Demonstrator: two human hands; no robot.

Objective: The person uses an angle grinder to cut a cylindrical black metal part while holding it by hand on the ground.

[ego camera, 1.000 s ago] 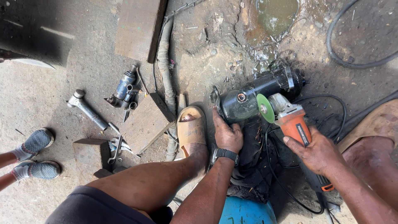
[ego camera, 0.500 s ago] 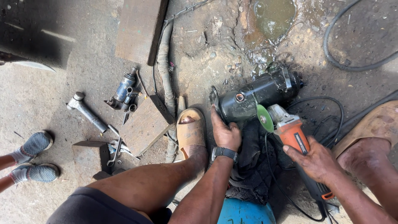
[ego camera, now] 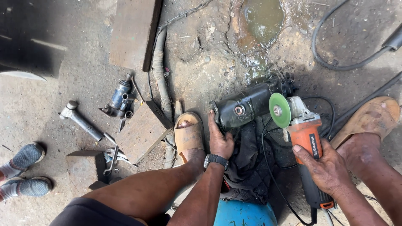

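The left hand (ego camera: 220,141) grips the near end of the black starter motor (ego camera: 251,104), which lies on the ground. The right hand (ego camera: 324,167), fingers closed, holds the orange angle grinder (ego camera: 307,144); its green disc (ego camera: 279,110) rests against the motor's side. No cut is visible yet.

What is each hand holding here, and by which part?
The right hand grips the orange angle grinder around its body, behind the green disc. The left hand steadies the black cylindrical motor at its near end.
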